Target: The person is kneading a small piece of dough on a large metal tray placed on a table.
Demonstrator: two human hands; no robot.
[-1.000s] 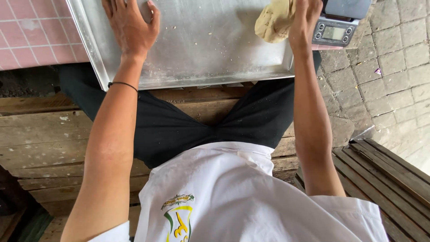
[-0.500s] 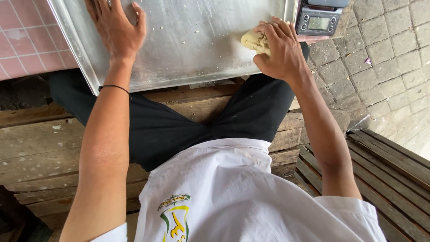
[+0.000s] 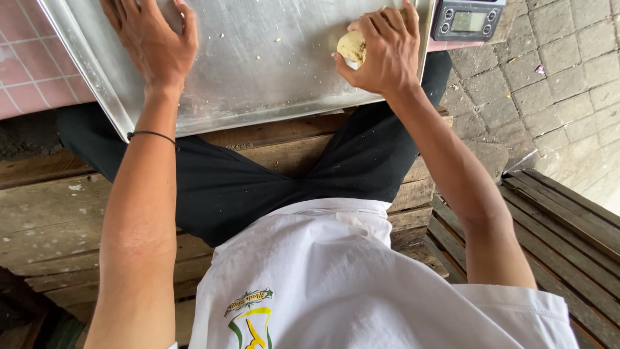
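Right hand (image 3: 387, 55) cupping dough (image 3: 352, 46), metal tray (image 3: 271, 71)

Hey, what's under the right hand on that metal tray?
A pale lump of dough sits under the right hand, resting on the metal tray. Only its left end shows; the fingers cover the rest, so its full shape cannot be seen.

Outdoor food-prep spot, metal baking tray (image 3: 258, 77), digital scale (image 3: 468, 19), wooden bench (image 3: 77, 213), paved ground (image 3: 549, 84)
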